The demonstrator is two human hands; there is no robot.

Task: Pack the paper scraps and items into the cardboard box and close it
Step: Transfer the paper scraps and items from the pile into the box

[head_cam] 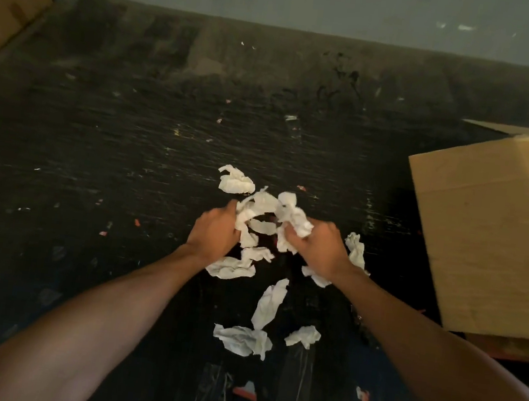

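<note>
Both hands work the middle of a dark, scuffed floor (128, 157); the left hand (214, 232) has its fingers curled round a clump of white paper scraps (257, 207), and the right hand (319, 245) is bunched tight on another crumpled wad (297, 222), the two clumps touching between them. More loose scraps (242, 339) lie toward six o'clock; one (237, 182) sits at twelve; the open cardboard box (484, 247) stands at three o'clock, white paper showing inside.
</note>
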